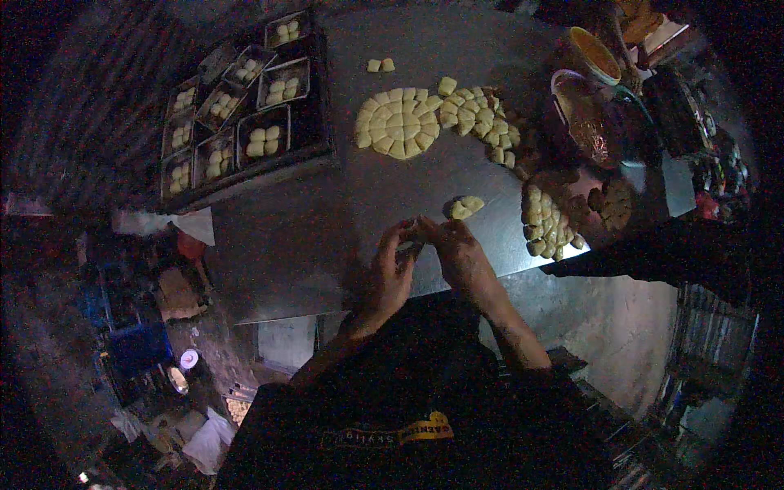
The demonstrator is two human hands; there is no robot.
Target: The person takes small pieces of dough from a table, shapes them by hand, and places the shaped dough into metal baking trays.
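My left hand and my right hand meet above the near part of the metal table. The fingertips of both are pinched together. Whatever is between them is too dark and small to make out. Just beyond my right hand lies a loose lump of pale dough. Farther off sits a round, flat cluster of cut dough pieces. A looser group of dough pieces adjoins it on the right. Two small dough pieces lie apart near the back.
At the left, a dark tray bears several metal tins holding dough balls. More dough pieces lie at the right edge, beside a co-worker's hands and dark sleeve. Behind are a round orange-lined bowl and a clear container.
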